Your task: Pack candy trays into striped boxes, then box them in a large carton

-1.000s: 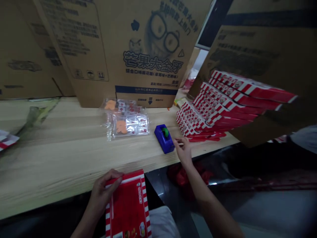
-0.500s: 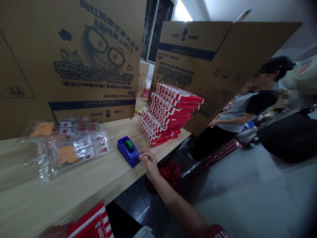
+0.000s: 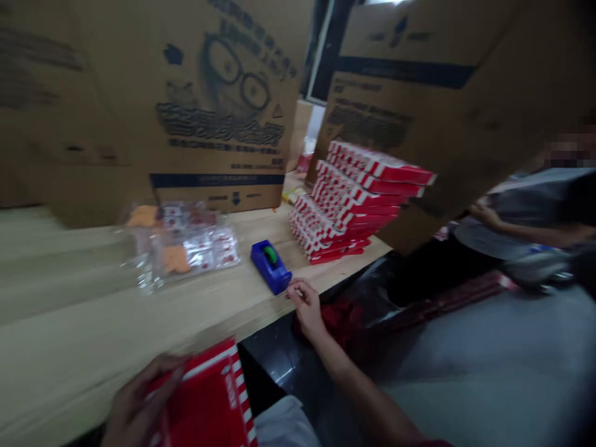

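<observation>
My left hand grips a flat red box with a red-and-white striped edge, at the bottom of the view. The thumb lies over its top face and the box tilts at the table's front edge. My right hand is closed in a pinch at the cutter end of a blue tape dispenser, which holds a green roll. The fingertips are at the tape end; the strip itself is too thin and blurred to make out clearly. Beyond the dispenser stands a stack of red-and-white boxes.
Clear plastic packs with orange shapes lie on the wooden table. Large cardboard cartons stand behind, another carton behind the stack. A co-worker is at the right. Red material lies below the table edge.
The view has shifted left and down, so the scene sits further right. My left hand and the red box have risen into view. My right hand remains pinched at the dispenser's cutter end.
</observation>
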Available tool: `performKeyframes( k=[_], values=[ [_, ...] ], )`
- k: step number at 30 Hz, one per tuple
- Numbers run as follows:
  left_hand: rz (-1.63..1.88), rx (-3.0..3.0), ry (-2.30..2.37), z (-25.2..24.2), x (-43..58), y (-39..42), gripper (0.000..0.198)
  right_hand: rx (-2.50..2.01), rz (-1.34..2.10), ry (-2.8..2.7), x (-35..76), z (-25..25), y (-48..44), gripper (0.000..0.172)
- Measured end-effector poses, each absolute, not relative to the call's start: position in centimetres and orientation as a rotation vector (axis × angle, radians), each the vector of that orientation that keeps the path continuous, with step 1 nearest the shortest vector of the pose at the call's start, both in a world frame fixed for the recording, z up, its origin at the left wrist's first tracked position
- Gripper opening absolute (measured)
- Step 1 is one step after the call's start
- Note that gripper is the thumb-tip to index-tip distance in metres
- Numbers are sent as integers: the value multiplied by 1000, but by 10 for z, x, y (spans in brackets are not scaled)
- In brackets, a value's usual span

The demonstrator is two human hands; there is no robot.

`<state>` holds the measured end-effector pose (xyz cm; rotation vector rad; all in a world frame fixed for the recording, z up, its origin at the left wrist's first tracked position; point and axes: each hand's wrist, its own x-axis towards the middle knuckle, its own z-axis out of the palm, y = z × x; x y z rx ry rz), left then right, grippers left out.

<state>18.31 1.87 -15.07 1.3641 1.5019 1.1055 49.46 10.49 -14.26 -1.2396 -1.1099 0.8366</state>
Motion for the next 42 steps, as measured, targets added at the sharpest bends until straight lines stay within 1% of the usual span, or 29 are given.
performKeyframes(
  k=[2,4,7,9,10,14,17,19,20,21,23,25,26,27,29,31,33,35,36,38,39,42],
  values=[
    [1064,1334,1421,-133,196,18,32,-1104,1081,-1537,481,-116,107,26],
    [1068,1346,1356,-121,206,22,29,-848,1350,-1979,459,-89,118,25],
    [1086,1338,1315,-114,212,26,21,-457,1520,-2485,418,-59,136,21],
    [1097,1332,1288,-113,213,25,18,-298,1494,-2713,394,-49,139,18],
    [1103,1330,1277,-113,214,24,17,-274,1427,-2792,385,-47,139,17],
    [1121,1307,1266,-114,214,21,17,-418,997,-2912,369,-52,129,23],
    [1143,1313,1266,-116,212,21,17,-584,853,-2932,372,-59,124,22],
    [1147,1335,1267,-116,211,21,16,-694,926,-2884,375,-65,125,20],
    [1145,1346,1261,-115,210,20,16,-738,1047,-2832,376,-68,128,24],
    [1142,1359,1252,-114,210,19,16,-762,1235,-2771,378,-72,132,31],
    [1138,1392,1224,-109,211,17,15,-761,1757,-2578,380,-84,139,41],
    [1149,1438,1205,-103,212,14,12,-735,2312,-2257,382,-99,144,44],
    [1157,1458,1199,-100,213,13,11,-731,2523,-2068,383,-108,145,44],
    [1163,1473,1192,-98,214,11,11,-734,2672,-1883,384,-116,144,45],
    [1170,1493,1168,-94,215,8,12,-721,2834,-1593,386,-130,139,47],
    [1160,1504,1150,-91,216,6,14,-675,2883,-1441,387,-139,133,46],
    [1118,1509,1197,-88,213,5,16,-645,2889,-1396,386,-139,131,41],
    [1000,1524,1310,-82,205,4,22,-657,2873,-1453,384,-131,134,37],
    [909,1546,1365,-76,199,3,20,-673,2844,-1502,381,-125,138,36],
    [754,1612,1457,-61,180,-2,15,-707,2715,-1606,375,-112,147,36],
    [716,1645,1494,-51,168,-7,16,-725,2620,-1635,371,-105,153,37],
    [838,1678,1645,-15,125,-24,20,-786,2335,-1599,360,-91,172,38]
  ],
)
